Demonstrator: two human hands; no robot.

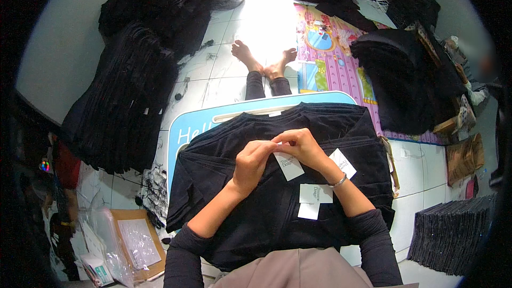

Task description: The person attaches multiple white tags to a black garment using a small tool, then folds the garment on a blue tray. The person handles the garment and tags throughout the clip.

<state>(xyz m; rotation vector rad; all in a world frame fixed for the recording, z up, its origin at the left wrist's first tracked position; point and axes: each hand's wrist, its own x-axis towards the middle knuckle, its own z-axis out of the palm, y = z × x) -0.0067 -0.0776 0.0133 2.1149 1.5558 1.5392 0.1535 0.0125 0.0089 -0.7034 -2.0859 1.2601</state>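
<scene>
My left hand [253, 166] and my right hand [303, 149] meet fingertip to fingertip above a pile of black garments [256, 218]. Both are closed in a pinch at the upper end of a white hang tag [289, 167], which slants down below the fingers. Whatever string or fastener lies between the fingertips is too small to make out. A second white tag [344, 163] shows just beyond my right wrist, which wears a silver bracelet [338, 182]. Between my forearms, another printed tag [320, 192] partly overlaps a plain white piece [309, 212] on the dark cloth.
The garments lie on a light-blue low table [184, 120] over my legs. Tall stacks of black cloth [125, 96] rise at left, with more [400, 80] at right. A folded dark stack [453, 234] stands at lower right. Plastic-wrapped papers on brown card [140, 242] lie at lower left.
</scene>
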